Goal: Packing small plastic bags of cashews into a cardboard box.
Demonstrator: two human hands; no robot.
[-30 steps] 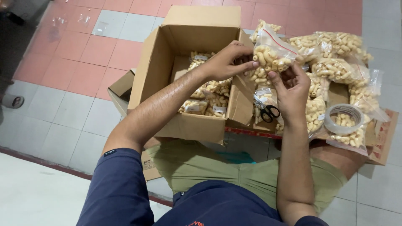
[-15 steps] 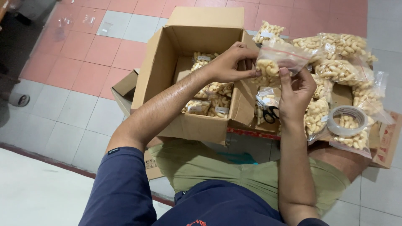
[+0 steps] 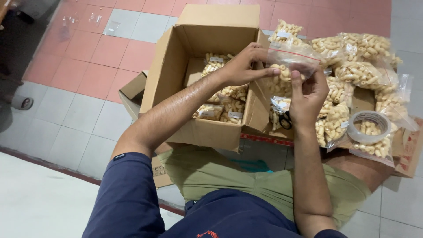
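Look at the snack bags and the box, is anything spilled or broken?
Nothing looks spilled or torn. Both hands, left hand and right hand, hold one clear snack bag over the open cardboard box. The only odd bits: the tape roll rests on top of the bag pile, and scissors lie half buried among bags.

Clear plastic bag (image 3: pixel 288 61), small, part-filled with pale yellow curled snack pieces (image 3: pixel 282 72). A thin red line runs across it near the upper edge. Held up in the air, upper centre-right of the frame, above the right-hand edge of the open cardboard box (image 3: pixel 194 66). Contents sit bunched in the lower left part of the bag; the upper right part is slack and see-through. Bag tilts slightly, top edge uppermost.
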